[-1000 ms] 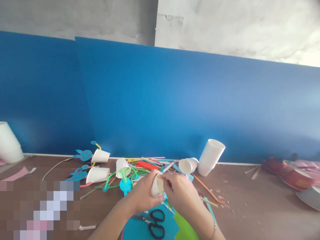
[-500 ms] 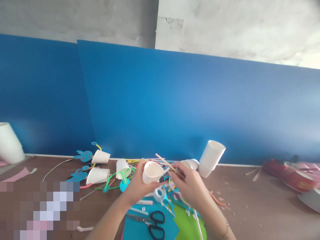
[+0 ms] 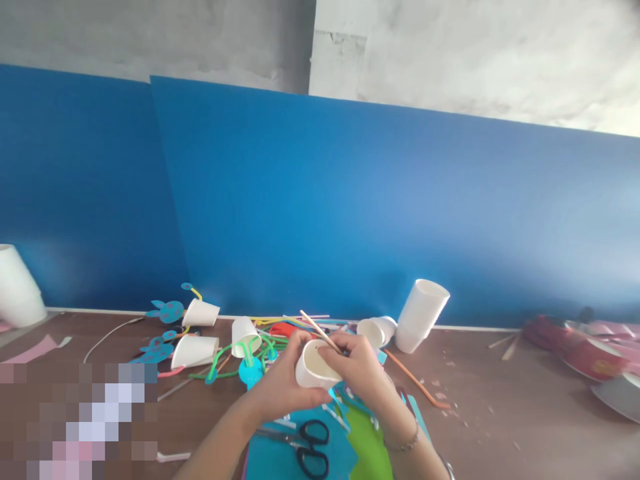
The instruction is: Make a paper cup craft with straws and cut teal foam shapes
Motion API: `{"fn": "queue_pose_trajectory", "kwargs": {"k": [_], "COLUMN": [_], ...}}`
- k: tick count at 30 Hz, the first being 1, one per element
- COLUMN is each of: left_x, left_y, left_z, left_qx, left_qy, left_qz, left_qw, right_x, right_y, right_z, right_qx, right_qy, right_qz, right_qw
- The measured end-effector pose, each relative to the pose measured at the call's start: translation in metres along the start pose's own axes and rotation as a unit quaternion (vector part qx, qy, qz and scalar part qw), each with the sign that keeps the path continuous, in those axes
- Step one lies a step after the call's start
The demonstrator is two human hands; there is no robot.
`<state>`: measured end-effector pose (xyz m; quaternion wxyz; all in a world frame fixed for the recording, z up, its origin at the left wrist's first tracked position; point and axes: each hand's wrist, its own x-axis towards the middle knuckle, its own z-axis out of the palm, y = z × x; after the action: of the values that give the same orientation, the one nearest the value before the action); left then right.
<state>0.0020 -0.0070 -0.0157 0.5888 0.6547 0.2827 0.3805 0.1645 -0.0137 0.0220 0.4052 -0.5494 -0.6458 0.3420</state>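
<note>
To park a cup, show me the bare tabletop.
Most room: tabletop right of the orange straw, nearer than the grey bowl; scraps dot its left part. Crowded: around the held cup, with scissors, blue paper and tipped cups.

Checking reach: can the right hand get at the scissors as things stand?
Probably yes: the scissors lie on blue paper, handles uncovered. But the right hand holds a thin stick at the paper cup, so its grip likely needs freeing first.
</note>
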Motion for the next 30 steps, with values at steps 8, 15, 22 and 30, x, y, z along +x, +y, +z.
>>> {"fn": "queue_pose_trajectory", "kwargs": {"k": [8,15,22,30], "left_x": [-0.0001,-0.0002,-0.0011,-0.0003], "left_y": [0.0044,0.0035,0.0072,0.0049], "left_z": [0.0004,-0.0006,0.0004,0.0003], "left_qx": [0.0,0.018,-0.006,-0.024], "left_qy": [-0.015,-0.006,-0.027,-0.032], "left_qz": [-0.009,-0.022,-0.027,-0.016], "left_qw": [1.0,1.0,0.999,0.999], "right_x": [-0.0002,-0.001,-0.0028,-0.0024], "right_y": [-0.0007,-0.0009,-0.0019,0.0014], "right_z": [0.0013,-0.0004,-0.0007,-0.0039], "right_qx": [0.064,0.009,0.011,-0.012], "right_qy": [-0.032,-0.012,-0.018,-0.023], "right_qz": [0.005,0.027,0.024,0.011], "right_qw": [0.997,1.0,0.999,1.0]}}
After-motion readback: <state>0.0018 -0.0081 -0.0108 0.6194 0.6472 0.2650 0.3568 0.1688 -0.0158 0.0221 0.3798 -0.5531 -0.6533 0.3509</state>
